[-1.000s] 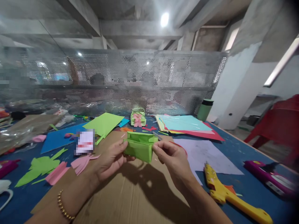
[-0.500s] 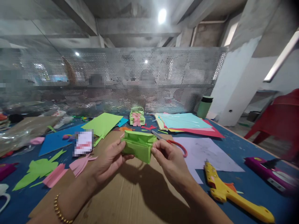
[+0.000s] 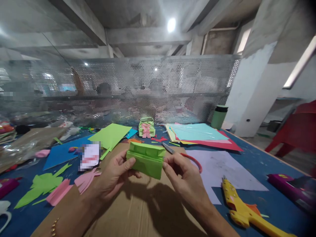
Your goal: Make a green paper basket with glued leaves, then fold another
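Note:
A small folded green paper bag (image 3: 145, 164) is held up over the brown cardboard (image 3: 138, 204), its long front side toward me. My left hand (image 3: 118, 171) is closed on its left end, thumb on the front and fingers behind and beneath. At the bag's right end, my right hand (image 3: 184, 171) pinches the edge between thumb and forefinger. Behind my right hand lie scissors (image 3: 194, 161) with red handles, partly hidden by it. Beyond the bag stands a small green paper bag with a pink bow (image 3: 146, 128).
A yellow glue gun (image 3: 239, 210) lies at right beside a lilac sheet (image 3: 229, 168). Stacked coloured paper (image 3: 199, 132) and a green bottle (image 3: 219, 117) are at the back right. Green and pink cut-outs (image 3: 40, 184) lie left. A perforated metal screen (image 3: 128, 89) closes off the far side.
The green paper bag has tipped so that its front and upper flap face me more and its opening shows less. Both hands keep hold of it. The view has shifted slightly.

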A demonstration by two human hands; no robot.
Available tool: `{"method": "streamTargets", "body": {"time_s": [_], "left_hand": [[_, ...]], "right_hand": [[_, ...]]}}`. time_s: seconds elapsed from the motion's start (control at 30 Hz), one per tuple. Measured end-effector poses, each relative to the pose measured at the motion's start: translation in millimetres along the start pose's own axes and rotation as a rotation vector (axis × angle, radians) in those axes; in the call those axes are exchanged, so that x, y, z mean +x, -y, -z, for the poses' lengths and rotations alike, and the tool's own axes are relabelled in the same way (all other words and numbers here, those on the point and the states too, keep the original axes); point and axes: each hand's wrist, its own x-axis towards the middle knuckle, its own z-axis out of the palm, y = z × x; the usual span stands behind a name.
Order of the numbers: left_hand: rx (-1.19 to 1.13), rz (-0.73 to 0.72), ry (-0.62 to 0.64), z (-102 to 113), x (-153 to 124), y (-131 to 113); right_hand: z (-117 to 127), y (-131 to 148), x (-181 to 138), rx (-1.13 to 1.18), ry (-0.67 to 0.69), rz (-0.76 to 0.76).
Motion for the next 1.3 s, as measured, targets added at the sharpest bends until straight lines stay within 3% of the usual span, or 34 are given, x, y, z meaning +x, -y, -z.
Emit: {"method": "streamTargets", "body": {"time_s": [0.37,0.83,1.17,1.3], "left_hand": [[0.025,-0.012,0.004,-0.8,-0.5,-1.8],[-0.014,-0.002,0.001,0.0,-1.0,-2.3],[-0.007,-0.066,0.024,5.8,-0.9,-1.0],[-0.005,-0.079,0.038,4.8,-2.3,-1.6]], "right_hand": [[4.6,-0.2,-0.9,-0.011,0.046,-0.069],[17.6,3.8,2.0,0.102,-0.076,-0.007],[16.3,3.6,9.1,0.351,0.237,-0.204],[14.4,2.7,7.4,0.395,0.277,-0.200]]}}
